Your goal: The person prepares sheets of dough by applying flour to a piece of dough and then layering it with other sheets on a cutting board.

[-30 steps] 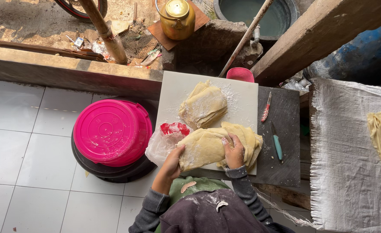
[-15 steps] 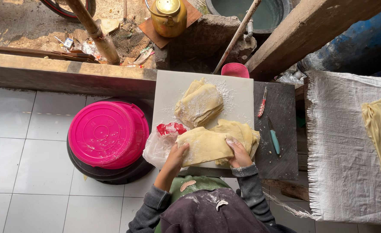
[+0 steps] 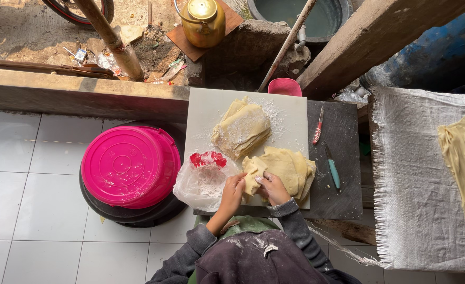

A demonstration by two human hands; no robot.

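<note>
Your left hand (image 3: pixel 233 190) and right hand (image 3: pixel 272 188) sit close together at the near edge of the white board (image 3: pixel 290 113), both pinched on the near-left corner of the folded dough sheet (image 3: pixel 284 169). The fingers of each hand are curled shut on that flap, which is lifted and doubled over between them. The rest of the sheet lies flat on the board, near and right of centre.

The dough looks thin, soft and limp, so it will likely sag and stretch if you lift it by one corner alone; it seems light but easy to tear. Take it along a folded edge, where the layers are thicker, with your hands apart to spread the load. The flour dusting on the board suggests it is a little tacky.

A second folded stack (image 3: pixel 243 129) rests farther back on the board. A plastic bag (image 3: pixel 203 181) lies just left of your left hand, and a pink basin (image 3: pixel 127 165) stands well to the left. Two knives (image 3: pixel 331 168) lie on the dark table (image 3: pixel 343 131) at the right.
</note>
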